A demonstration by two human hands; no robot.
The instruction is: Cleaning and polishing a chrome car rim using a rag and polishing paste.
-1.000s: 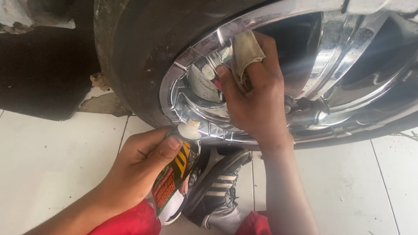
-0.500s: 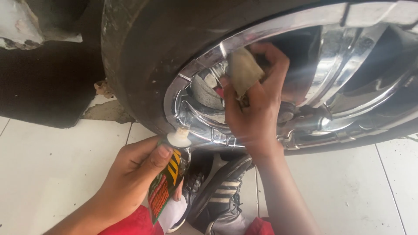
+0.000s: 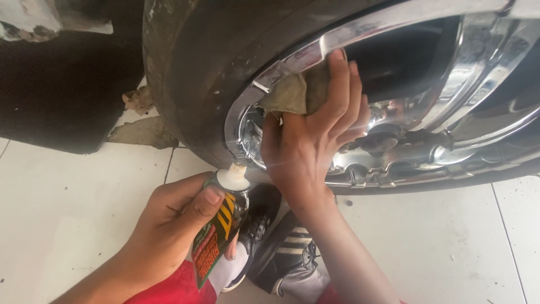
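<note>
Rag (image 3: pixel 295 93) on rim (image 3: pixel 394 25), tube (image 3: pixel 219 231) below.

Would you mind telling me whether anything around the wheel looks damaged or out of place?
Yes: beside the tyre, the white floor tiles end in a broken patch with rubble-like bits. The tube in the left hand is uncapped, paste showing at its nozzle.

Single head view, looking down, close on wheel (image 3: pixel 405 112).

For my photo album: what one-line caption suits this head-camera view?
Right hand presses a tan cloth on the chrome wheel rim; left hand holds a tube.
</note>
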